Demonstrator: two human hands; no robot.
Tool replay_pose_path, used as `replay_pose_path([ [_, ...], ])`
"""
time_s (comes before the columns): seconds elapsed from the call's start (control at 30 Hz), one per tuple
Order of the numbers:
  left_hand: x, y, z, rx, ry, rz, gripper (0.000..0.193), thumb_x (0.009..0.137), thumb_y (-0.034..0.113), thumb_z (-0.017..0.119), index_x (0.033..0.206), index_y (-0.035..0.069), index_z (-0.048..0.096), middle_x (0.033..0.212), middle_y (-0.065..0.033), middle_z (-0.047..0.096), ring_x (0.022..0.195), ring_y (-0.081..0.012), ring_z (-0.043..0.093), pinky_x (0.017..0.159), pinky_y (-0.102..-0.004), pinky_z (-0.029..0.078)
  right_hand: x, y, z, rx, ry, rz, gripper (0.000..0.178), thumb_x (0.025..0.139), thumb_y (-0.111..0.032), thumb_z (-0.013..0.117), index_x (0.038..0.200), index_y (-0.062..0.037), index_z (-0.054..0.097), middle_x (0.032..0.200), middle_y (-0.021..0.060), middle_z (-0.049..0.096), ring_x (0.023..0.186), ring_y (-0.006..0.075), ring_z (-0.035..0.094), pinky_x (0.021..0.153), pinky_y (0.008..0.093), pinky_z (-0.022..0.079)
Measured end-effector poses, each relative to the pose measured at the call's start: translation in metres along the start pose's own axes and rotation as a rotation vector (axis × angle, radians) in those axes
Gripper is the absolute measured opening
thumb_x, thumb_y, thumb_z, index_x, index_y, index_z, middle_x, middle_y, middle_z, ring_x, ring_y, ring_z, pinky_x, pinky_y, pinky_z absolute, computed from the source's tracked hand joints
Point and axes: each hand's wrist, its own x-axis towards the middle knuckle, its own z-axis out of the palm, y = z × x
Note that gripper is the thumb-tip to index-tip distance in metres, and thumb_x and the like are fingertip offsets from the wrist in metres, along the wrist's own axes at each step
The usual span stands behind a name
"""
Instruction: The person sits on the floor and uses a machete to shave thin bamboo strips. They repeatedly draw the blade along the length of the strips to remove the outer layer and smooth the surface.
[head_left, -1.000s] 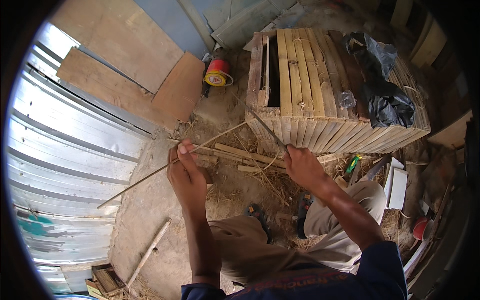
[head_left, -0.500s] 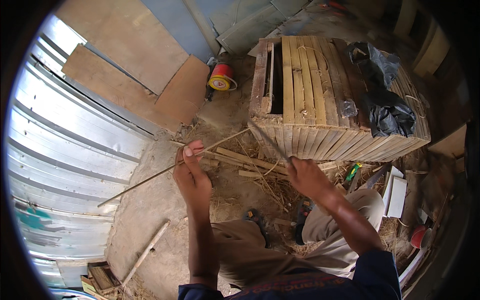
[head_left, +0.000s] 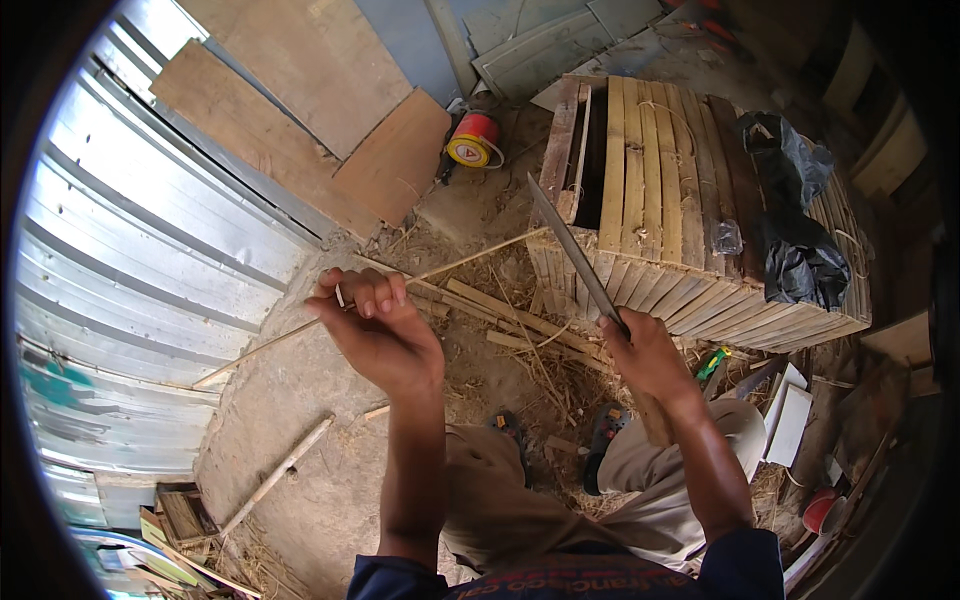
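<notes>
My left hand is raised at the centre-left, its fingers closed round a long thin bamboo strip. One end of the strip slants down to the metal sheet wall; the other rises toward the slatted bamboo box. In my right hand is a long-bladed knife, its wooden handle showing below the fist. The blade points up and away to the left. Its tip stands near the strip's far end and overlaps the box's near left corner in view; whether blade and strip touch, I cannot tell.
Split bamboo pieces and shavings litter the floor ahead of my feet. Black plastic bags lie on the box. A red and yellow container stands by leaning boards. A green-handled tool lies right of my knee.
My left hand has turned, with its fingers curling over the strip. The knife has swung more upright, and my right hand sits slightly farther right. The whole view has shifted a little.
</notes>
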Motion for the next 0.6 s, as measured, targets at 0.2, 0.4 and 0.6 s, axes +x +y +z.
replay_pose_path([
  [0.2, -0.003, -0.01, 0.018, 0.009, 0.094, 0.031, 0.039, 0.11, 0.047, 0.034, 0.109, 0.012, 0.052, 0.073, 0.0002, 0.043, 0.066, -0.0135, 0.042, 0.063, -0.0291, 0.037, -0.001, -0.017, -0.018, 0.05, 0.056, 0.02, 0.035, 0.103, -0.029, 0.059, 0.089, 0.0029, 0.062, 0.062, 0.0135, 0.054, 0.056, 0.0207, 0.054, 0.057, 0.0388, 0.043],
  [0.4, -0.003, -0.017, 0.024, -0.046, 0.032, 0.049, 0.037, 0.108, 0.048, 0.04, 0.105, 0.013, 0.052, 0.078, 0.0008, 0.044, 0.072, -0.011, 0.042, 0.068, -0.0287, 0.036, 0.0, -0.024, -0.019, 0.084, 0.044, 0.054, 0.033, 0.104, -0.03, 0.057, 0.103, 0.0026, 0.06, 0.065, 0.0143, 0.056, 0.058, 0.0216, 0.055, 0.06, 0.0394, 0.045],
  [0.6, -0.001, -0.024, 0.023, 0.038, 0.0, 0.037, 0.032, 0.108, 0.044, 0.045, 0.101, 0.013, 0.048, 0.078, 0.0022, 0.041, 0.07, -0.0092, 0.04, 0.069, -0.0285, 0.036, -0.005, -0.028, 0.002, 0.129, 0.038, -0.108, 0.03, 0.104, -0.02, 0.053, 0.125, 0.0008, 0.054, 0.073, 0.0194, 0.062, 0.059, 0.0304, 0.061, 0.061, 0.0433, 0.049],
])
